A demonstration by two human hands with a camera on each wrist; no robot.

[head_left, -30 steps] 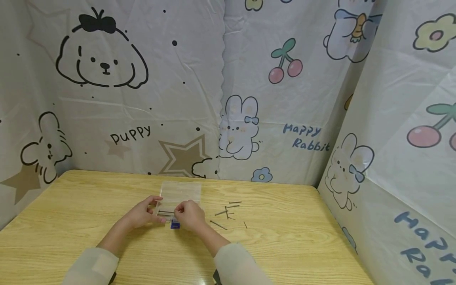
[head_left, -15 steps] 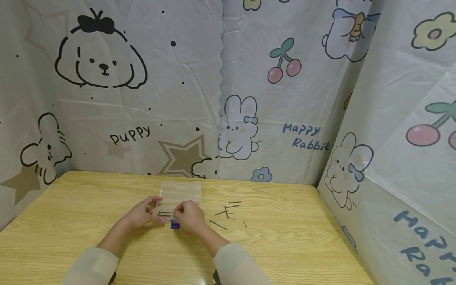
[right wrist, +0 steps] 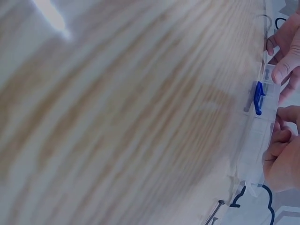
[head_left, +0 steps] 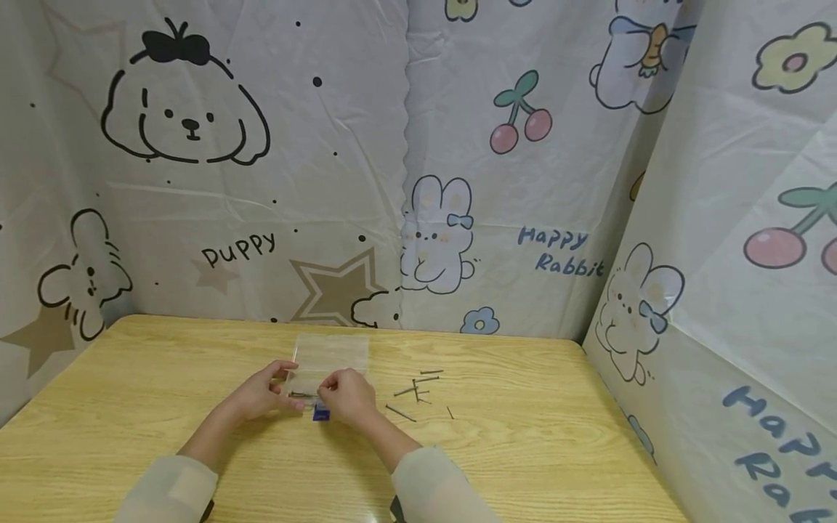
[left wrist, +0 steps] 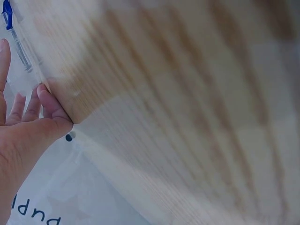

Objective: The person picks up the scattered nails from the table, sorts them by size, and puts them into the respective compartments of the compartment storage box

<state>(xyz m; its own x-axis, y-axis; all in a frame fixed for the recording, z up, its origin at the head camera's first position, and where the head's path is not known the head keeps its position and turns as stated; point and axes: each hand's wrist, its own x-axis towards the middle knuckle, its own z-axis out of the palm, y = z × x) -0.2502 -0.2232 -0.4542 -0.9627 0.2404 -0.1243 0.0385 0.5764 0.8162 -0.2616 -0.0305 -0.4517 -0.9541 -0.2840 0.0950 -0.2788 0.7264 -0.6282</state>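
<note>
A clear plastic storage box [head_left: 331,353] lies on the table with its lid tipped back and a blue latch [head_left: 321,413] at the front. My left hand [head_left: 259,392] grips its left end, thumb at the front and fingers spread toward the back. Over the front compartments, my right hand [head_left: 349,396] pinches the right end of a long dark nail [head_left: 301,394], which lies level low in the box; its far end is covered by the fingers. In the right wrist view the blue latch [right wrist: 258,98] hangs from the front wall between both hands.
Several loose nails lie right of the box, among them a long nail [head_left: 401,413], a small nail [head_left: 450,412] and a crossed group [head_left: 416,388]. The wooden table [head_left: 523,450] ends at a printed cloth [head_left: 340,181] behind and to the right.
My right hand has dipped slightly, and the nail in it has sunk lower into the front of the box. The left hand has stayed in place.
</note>
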